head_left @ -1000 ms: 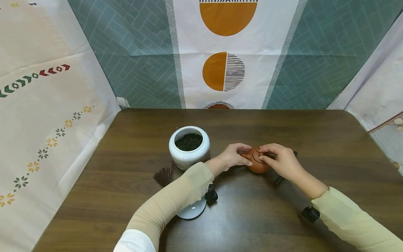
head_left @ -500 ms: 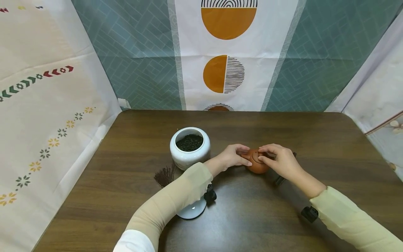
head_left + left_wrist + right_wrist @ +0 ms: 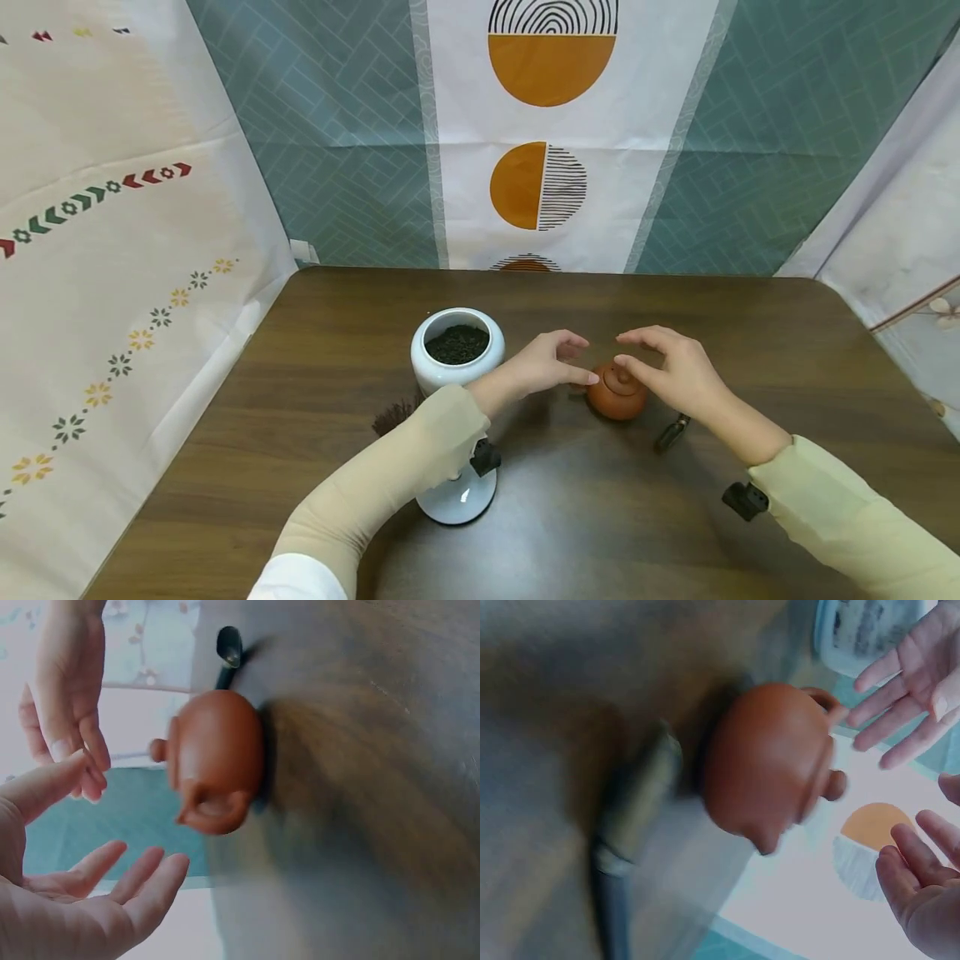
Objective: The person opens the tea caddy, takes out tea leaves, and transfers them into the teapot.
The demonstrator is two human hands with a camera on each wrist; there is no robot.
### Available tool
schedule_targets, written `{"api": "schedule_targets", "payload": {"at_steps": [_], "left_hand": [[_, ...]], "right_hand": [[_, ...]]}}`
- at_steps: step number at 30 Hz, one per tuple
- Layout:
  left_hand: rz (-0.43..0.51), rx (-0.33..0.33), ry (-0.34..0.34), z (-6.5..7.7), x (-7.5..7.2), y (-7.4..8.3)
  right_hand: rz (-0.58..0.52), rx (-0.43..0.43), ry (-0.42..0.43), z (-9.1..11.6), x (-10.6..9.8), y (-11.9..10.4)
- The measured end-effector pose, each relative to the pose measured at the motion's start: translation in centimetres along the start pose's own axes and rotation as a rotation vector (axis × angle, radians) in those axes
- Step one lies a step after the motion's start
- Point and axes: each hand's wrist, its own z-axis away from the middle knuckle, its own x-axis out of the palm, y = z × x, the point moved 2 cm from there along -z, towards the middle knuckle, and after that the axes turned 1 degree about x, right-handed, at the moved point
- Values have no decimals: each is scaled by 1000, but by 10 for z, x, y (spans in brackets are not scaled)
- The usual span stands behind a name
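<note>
A small reddish-brown clay teapot (image 3: 617,393) stands upright on the table with its knobbed lid (image 3: 621,381) on. My left hand (image 3: 543,364) is by the handle side, its fingers spread and nothing held. Over the spout side hovers my right hand (image 3: 675,367), thumb and fingers apart around air. In the left wrist view, both my left hand (image 3: 97,907) and my right hand (image 3: 71,697) are apart from the teapot (image 3: 221,746). The right wrist view also has a gap between the teapot (image 3: 769,757) and all fingers.
A white jar (image 3: 450,377) of dark loose tea leaves stands left of the teapot. Near my left forearm lie dark brush bristles (image 3: 393,417) and a round white lid (image 3: 459,502), partly covered. A dark scoop (image 3: 672,433) lies right of the teapot.
My hands have let go of the teapot and its lid. The left has drawn back to the left, and the right has lifted and spread its fingers.
</note>
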Motion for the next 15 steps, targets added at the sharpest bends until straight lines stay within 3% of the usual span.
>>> {"api": "schedule_targets", "payload": {"at_steps": [6, 12, 15], "left_hand": [[-69, 163, -60, 29, -18, 12], [-98, 348, -4, 63, -35, 12], [-90, 391, 31, 81, -42, 9]], "right_hand": [[-31, 3, -1, -9, -10, -11], [-92, -7, -22, -19, -10, -17], [-122, -7, -35, -24, -6, -21]]}}
